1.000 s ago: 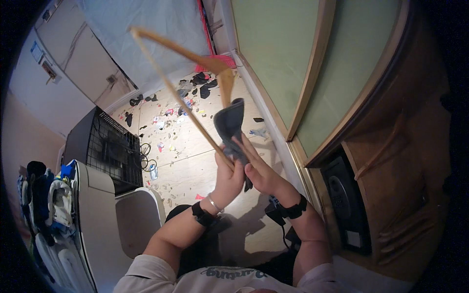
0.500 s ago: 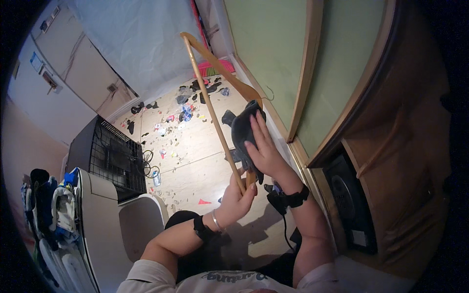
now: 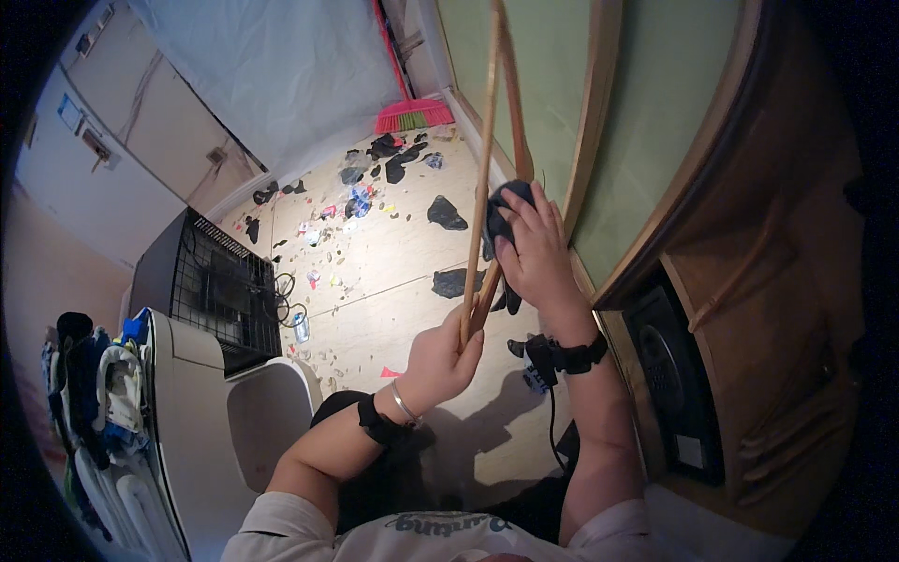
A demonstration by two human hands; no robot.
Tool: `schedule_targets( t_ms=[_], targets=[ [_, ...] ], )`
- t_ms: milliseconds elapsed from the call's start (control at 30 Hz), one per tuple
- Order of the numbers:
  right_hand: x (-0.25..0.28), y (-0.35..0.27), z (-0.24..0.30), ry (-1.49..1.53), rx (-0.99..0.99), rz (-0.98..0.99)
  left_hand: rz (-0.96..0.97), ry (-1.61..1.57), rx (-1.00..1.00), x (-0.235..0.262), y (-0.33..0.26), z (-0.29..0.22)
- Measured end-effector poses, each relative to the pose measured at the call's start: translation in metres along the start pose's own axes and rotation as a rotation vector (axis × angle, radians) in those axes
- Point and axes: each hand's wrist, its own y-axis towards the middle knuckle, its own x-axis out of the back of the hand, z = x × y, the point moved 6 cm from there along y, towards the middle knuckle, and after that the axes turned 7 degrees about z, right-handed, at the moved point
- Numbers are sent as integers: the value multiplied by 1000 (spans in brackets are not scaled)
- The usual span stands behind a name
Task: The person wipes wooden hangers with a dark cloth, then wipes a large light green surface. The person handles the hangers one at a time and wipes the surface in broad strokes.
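A wooden clothes hanger [image 3: 489, 112] stands out in front of me, its far end pointing away. My left hand [image 3: 438, 363] is closed round its near end, where the straight bar meets the shoulder piece. My right hand [image 3: 541, 253] is closed on a dark grey cloth [image 3: 500, 225], which is folded about the hanger's right-hand shoulder piece, partway along. The lower end of the cloth hangs below my palm. Part of the hanger is hidden under the cloth and fingers.
Scraps, dark pieces [image 3: 448, 213] and small litter lie scattered over the pale floor. A pink broom [image 3: 414, 114] stands at the far wall. To the left are a black wire cage [image 3: 220, 295] and a white bin [image 3: 272, 421]; on the right, a black safe [image 3: 670, 375] sits in a wooden cabinet.
Both hands have shifted the hanger; its far end has swung right and away. My right hand has moved right and slightly farther off, with the cloth now bunched more tightly under its fingers.
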Motion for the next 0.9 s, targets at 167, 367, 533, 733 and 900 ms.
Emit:
schedule_targets(
  t_ms=[167,367,533,733,900],
  targets=[
    [-44,-24,18,598,-28,103,-70,213,28,3,5,8],
    [-95,-44,20,1233,-489,377,-48,171,388,11,19,22],
    [-81,-50,25,1370,-496,364,123,3,259,6,24,24],
    [-61,-44,21,1757,-499,357,-137,-696,460,9,34,75],
    [-64,-46,25,1683,-467,528,-66,-1229,408,-8,53,77]
  ],
)
